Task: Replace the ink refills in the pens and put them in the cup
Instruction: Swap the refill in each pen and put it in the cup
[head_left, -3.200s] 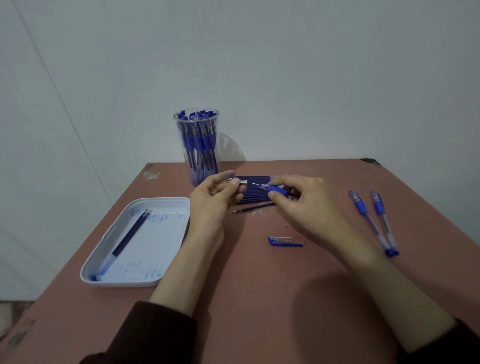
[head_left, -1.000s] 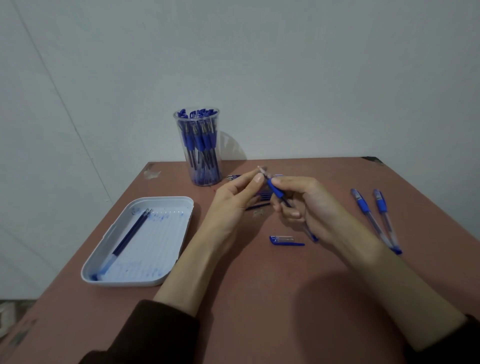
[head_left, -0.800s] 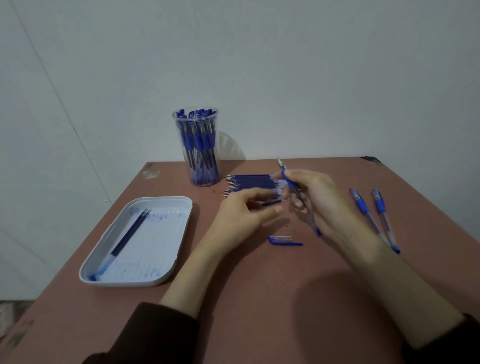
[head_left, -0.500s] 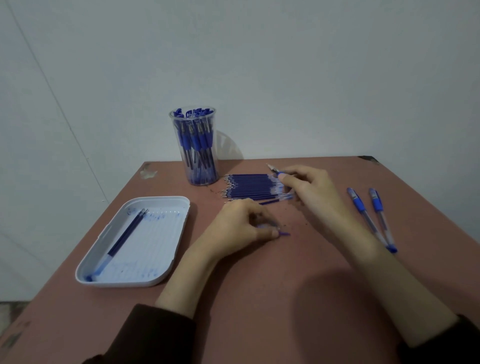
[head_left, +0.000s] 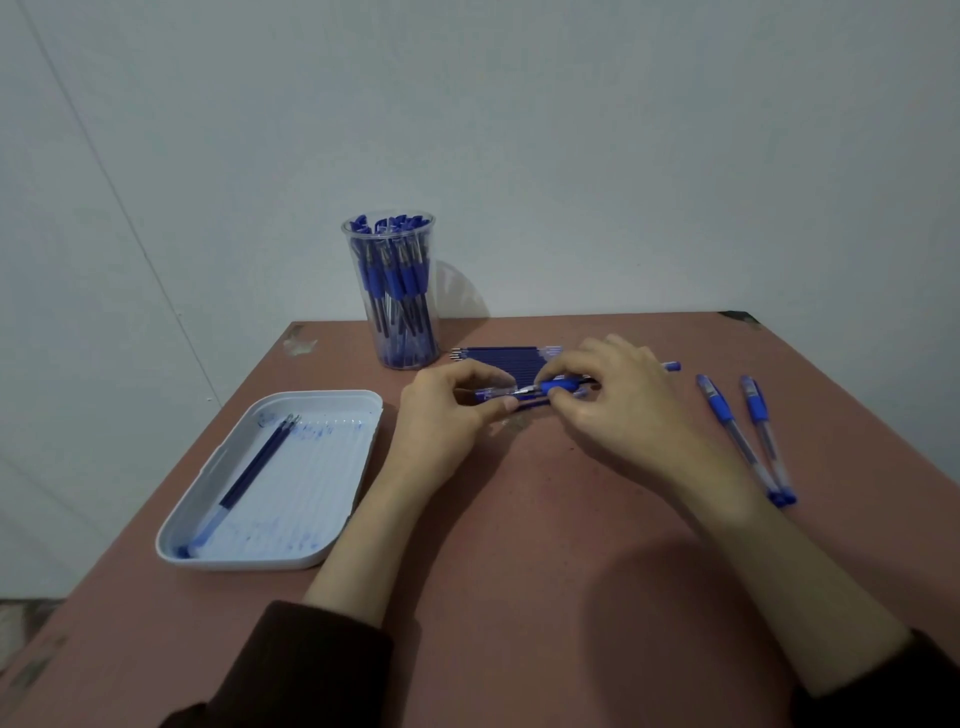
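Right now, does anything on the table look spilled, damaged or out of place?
Blue ink smears stain the floor of the white tray beside the used refills lying in it. A chipped patch scars the table at its far left corner. Otherwise nothing stands out.

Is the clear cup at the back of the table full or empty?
Nearly full. The cup stands upright on the table, and blue pens pack it, their caps reaching its rim.
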